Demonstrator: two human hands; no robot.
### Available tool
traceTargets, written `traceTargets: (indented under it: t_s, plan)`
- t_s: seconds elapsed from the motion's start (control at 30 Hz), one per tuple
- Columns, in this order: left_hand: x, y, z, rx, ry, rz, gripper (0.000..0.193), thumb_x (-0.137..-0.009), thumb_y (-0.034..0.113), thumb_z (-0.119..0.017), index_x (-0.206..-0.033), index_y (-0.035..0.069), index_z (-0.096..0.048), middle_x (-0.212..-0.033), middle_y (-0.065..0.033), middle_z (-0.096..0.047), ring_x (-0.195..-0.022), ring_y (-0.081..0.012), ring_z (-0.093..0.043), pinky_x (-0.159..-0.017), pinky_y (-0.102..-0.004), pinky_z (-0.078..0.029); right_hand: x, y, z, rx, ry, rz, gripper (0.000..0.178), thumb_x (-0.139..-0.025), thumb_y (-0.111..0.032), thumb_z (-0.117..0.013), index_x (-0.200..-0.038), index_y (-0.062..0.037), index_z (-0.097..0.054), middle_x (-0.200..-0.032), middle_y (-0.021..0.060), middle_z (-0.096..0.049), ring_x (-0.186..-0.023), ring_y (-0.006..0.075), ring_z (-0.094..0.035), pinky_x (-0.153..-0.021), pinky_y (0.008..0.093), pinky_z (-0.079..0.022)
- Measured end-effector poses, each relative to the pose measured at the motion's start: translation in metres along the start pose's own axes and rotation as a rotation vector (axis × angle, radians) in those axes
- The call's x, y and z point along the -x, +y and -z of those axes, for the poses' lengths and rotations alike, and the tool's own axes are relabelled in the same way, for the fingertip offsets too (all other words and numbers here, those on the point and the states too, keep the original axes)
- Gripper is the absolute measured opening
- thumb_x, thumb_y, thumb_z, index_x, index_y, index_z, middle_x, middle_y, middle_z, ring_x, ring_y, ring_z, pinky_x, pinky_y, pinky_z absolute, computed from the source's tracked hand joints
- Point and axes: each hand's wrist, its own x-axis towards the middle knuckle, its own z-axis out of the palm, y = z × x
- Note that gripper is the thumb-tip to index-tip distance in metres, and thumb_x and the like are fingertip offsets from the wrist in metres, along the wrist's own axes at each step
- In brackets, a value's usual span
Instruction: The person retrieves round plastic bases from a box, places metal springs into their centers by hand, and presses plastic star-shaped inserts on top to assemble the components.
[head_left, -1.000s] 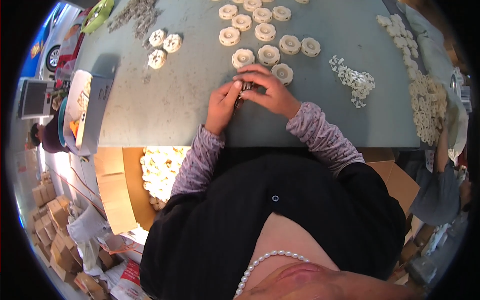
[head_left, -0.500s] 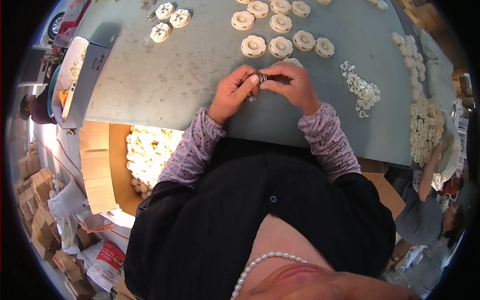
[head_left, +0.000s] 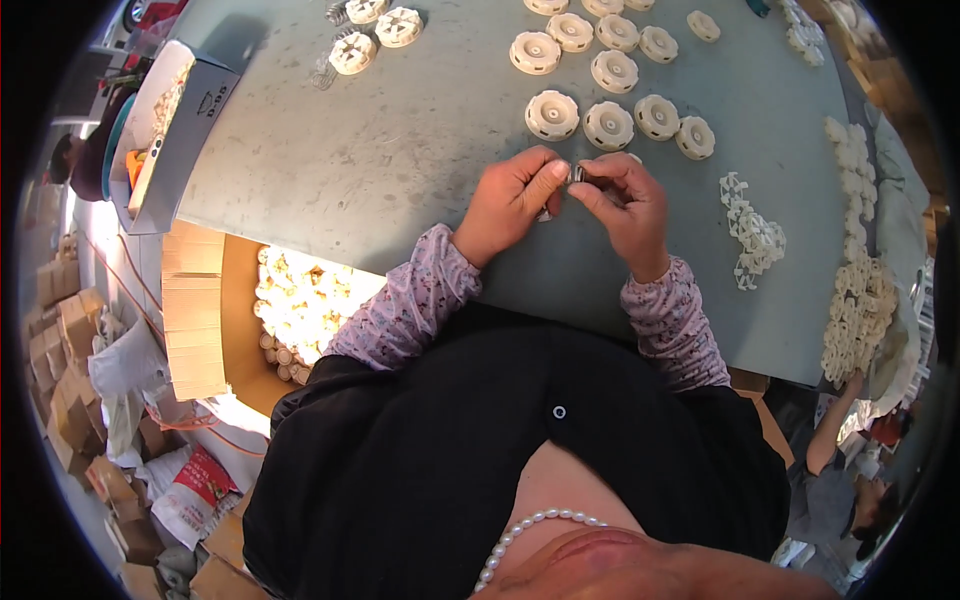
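My left hand (head_left: 512,205) and my right hand (head_left: 632,205) meet over the near part of the table, fingertips pinched together. Between them is a small metal coil spring (head_left: 576,174), mostly covered by the fingers. A bit of something pale (head_left: 544,214) shows under my left fingers; its kind is hidden. Just beyond the hands lie several round cream plastic caps (head_left: 608,126), recessed centres up. White clip-like plastic pieces (head_left: 757,238) are heaped to the right of my right hand. Farther off at the left sit caps with cross-shaped ribs (head_left: 400,28), beside loose coil springs (head_left: 323,73).
The grey table (head_left: 330,160) carries an open box (head_left: 195,130) at its left edge. Below it stands a carton (head_left: 195,310) of cream parts. Beige parts (head_left: 858,310) line the right edge, where another person's arm (head_left: 832,425) reaches. Cartons and sacks (head_left: 195,490) fill the left floor.
The view has shifted, so the table's things appear lower and farther right. Both hands still pinch the spring, which shows less between the fingertips.
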Motion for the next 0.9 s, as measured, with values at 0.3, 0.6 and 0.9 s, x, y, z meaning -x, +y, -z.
traceTargets:
  t_s: [0.3, 0.6, 0.9]
  plan:
    - [-0.024, 0.007, -0.006, 0.139, -0.103, 0.166, 0.042, -0.118, 0.042, -0.053, -0.104, 0.007, -0.070, -0.075, -0.0010, -0.069, -0.063, -0.0060, -0.059, -0.059, -0.0230, -0.047, -0.012, -0.006, 0.014, -0.103, 0.004, -0.096, 0.022, -0.100, -0.005, -0.081, -0.119, 0.0010, -0.072, -0.107, 0.0036, -0.076, -0.099, 0.0100, -0.073, -0.084, 0.0255, -0.060]
    - [-0.059, 0.031, -0.019, 0.564, -0.181, 0.444, 0.041, -0.118, 0.041, -0.050, -0.110, 0.007, -0.071, -0.088, -0.0026, -0.073, -0.072, -0.0094, -0.063, -0.061, -0.0257, -0.048, -0.028, -0.028, 0.046, -0.103, 0.093, -0.095, 0.027, -0.100, -0.007, -0.080, -0.126, -0.0010, -0.073, -0.122, 0.0067, -0.071, -0.106, 0.0111, -0.072, -0.091, 0.0264, -0.060]
    - [-0.063, 0.017, -0.035, 0.962, -0.195, 0.565, 0.025, -0.113, 0.031, -0.059, -0.124, 0.010, -0.065, -0.102, -0.0026, -0.072, -0.082, -0.0123, -0.065, -0.068, -0.0293, -0.052, -0.027, -0.039, 0.051, 0.473, -0.100, 0.196, 0.026, -0.091, 0.000, -0.081, -0.117, -0.0042, -0.080, -0.112, 0.0089, -0.071, -0.093, 0.0161, -0.073, -0.082, 0.0295, -0.061]
